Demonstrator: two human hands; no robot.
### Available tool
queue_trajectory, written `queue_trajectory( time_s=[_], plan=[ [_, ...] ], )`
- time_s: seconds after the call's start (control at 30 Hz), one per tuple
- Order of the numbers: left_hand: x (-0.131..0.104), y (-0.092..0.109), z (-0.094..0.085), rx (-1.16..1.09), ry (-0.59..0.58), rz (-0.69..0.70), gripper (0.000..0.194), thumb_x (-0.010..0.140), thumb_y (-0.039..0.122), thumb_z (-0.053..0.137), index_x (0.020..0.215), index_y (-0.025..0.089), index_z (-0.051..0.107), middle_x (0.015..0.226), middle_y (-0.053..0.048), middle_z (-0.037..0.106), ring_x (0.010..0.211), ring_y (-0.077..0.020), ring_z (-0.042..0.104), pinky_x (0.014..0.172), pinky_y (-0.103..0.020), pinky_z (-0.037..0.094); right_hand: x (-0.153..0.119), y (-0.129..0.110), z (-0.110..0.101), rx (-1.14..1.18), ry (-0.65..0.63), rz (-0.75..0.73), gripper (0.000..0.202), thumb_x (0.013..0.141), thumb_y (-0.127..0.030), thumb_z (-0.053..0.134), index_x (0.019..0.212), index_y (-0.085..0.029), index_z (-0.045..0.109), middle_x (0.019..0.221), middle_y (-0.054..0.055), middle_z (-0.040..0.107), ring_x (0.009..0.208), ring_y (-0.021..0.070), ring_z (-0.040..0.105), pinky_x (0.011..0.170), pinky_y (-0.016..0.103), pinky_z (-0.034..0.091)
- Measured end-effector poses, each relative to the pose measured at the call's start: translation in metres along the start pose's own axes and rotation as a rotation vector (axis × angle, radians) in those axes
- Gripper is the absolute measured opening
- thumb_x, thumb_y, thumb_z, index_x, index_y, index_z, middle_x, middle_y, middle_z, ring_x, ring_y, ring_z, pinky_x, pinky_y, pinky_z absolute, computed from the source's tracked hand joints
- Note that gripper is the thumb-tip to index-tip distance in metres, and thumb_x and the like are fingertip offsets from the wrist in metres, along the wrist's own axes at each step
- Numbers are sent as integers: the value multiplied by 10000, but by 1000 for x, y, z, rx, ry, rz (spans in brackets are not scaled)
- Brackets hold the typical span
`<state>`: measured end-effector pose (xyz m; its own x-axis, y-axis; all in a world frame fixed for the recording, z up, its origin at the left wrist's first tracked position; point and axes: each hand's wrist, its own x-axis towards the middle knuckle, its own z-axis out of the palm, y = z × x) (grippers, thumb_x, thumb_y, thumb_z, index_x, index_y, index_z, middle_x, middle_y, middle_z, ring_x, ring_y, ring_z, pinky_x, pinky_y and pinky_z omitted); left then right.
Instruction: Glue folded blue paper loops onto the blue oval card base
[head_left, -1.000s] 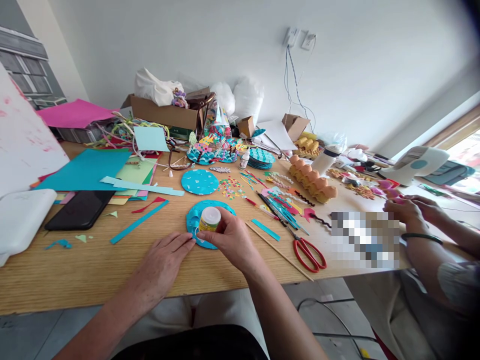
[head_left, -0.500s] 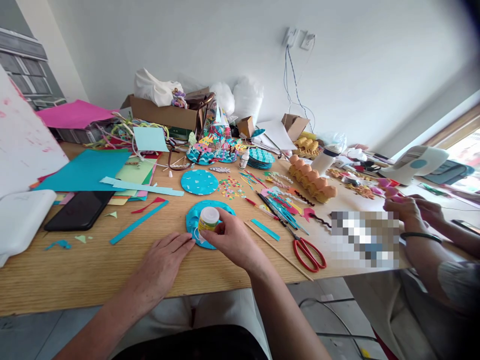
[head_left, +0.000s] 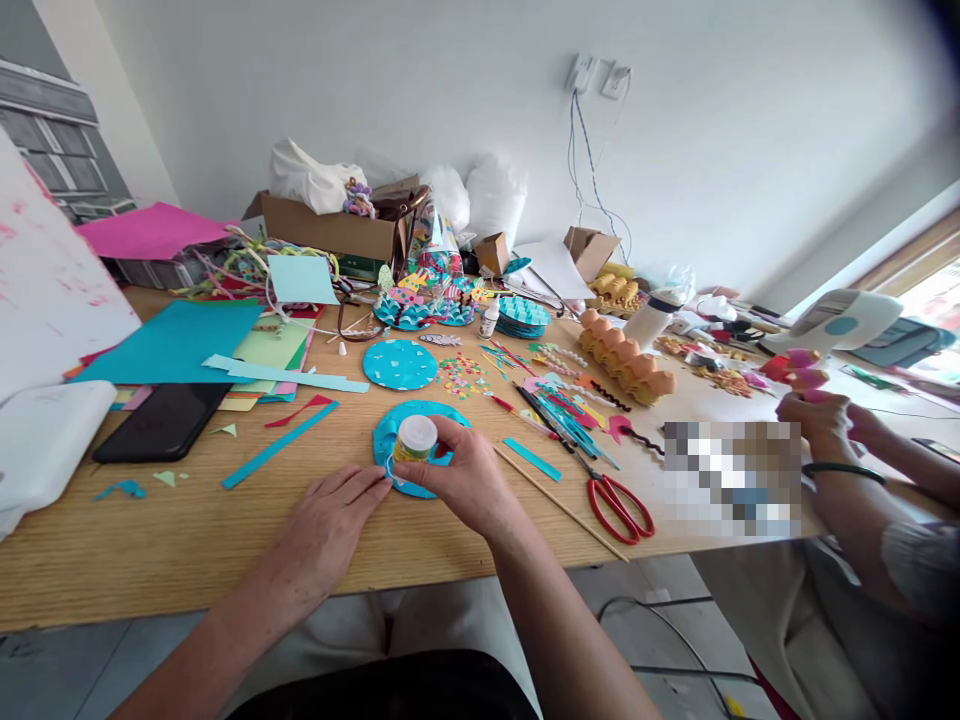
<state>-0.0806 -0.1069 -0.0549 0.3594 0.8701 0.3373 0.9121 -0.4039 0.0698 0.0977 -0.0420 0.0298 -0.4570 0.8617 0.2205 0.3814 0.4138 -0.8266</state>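
My right hand grips a small round tub with a whitish lid and a yellow label. The tub is over a blue paper disc near the table's front edge. Whether its base touches the disc, I cannot tell. Palm down, my left hand lies on the table with fingers stretched out. Its fingertips touch the disc's left edge, by a small white loop. Behind is a second blue disc with pale paper bits on it.
Right of my hand lie a wooden stick, a blue strip and red-handled scissors. A black phone and coloured paper are at left. An egg carton stands behind; another person's hands work at right.
The tub has shifted very slightly left and down in my right hand. My left hand has stayed put. The other person's hands and the pink pieces they hold have moved a little.
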Motion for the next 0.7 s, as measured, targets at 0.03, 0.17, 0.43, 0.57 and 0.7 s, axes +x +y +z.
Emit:
queue_trajectory(
  time_s=[0.03, 0.17, 0.43, 0.57, 0.7],
  plan=[
    [0, 0, 0, 0, 2, 2, 492, 797, 44, 320, 1190, 214, 561, 1211, -50, 614, 1112, -237, 543, 886, -418, 494, 0, -1, 0, 5, 3, -4, 191, 684, -333, 688, 813, -198, 649, 704, -36, 617, 622, 110, 477, 565, 213, 346],
    [0, -1, 1, 6, 7, 21, 490, 802, 35, 302, 1197, 178, 555, 1225, -73, 604, 1112, -254, 542, 876, -449, 498, 0, -1, 1, -4, 20, -17, 185, 689, -339, 678, 796, -193, 645, 694, -33, 609, 636, 115, 489, 571, 214, 348],
    [-1, -1, 1, 25, -19, -1, 486, 800, 48, 333, 1196, 209, 562, 1209, -54, 616, 1113, -242, 548, 886, -419, 495, -1, -4, 0, -18, 49, -26, 170, 713, -349, 662, 775, -195, 628, 735, -22, 633, 701, 136, 547, 617, 223, 371],
    [-1, -1, 2, 18, 3, -19, 490, 794, 45, 345, 1190, 228, 569, 1191, -47, 626, 1111, -232, 549, 894, -404, 489, -1, -4, 2, -18, 71, -26, 164, 710, -352, 661, 765, -201, 628, 730, -24, 631, 700, 141, 549, 622, 226, 374],
    [-2, 0, 2, 28, 12, -16, 512, 777, 35, 339, 1194, 225, 568, 1194, -53, 623, 1106, -232, 551, 884, -410, 492, -1, -2, 5, -14, 86, -27, 157, 709, -351, 656, 746, -203, 621, 706, -31, 614, 677, 134, 533, 610, 222, 367]
  ],
)
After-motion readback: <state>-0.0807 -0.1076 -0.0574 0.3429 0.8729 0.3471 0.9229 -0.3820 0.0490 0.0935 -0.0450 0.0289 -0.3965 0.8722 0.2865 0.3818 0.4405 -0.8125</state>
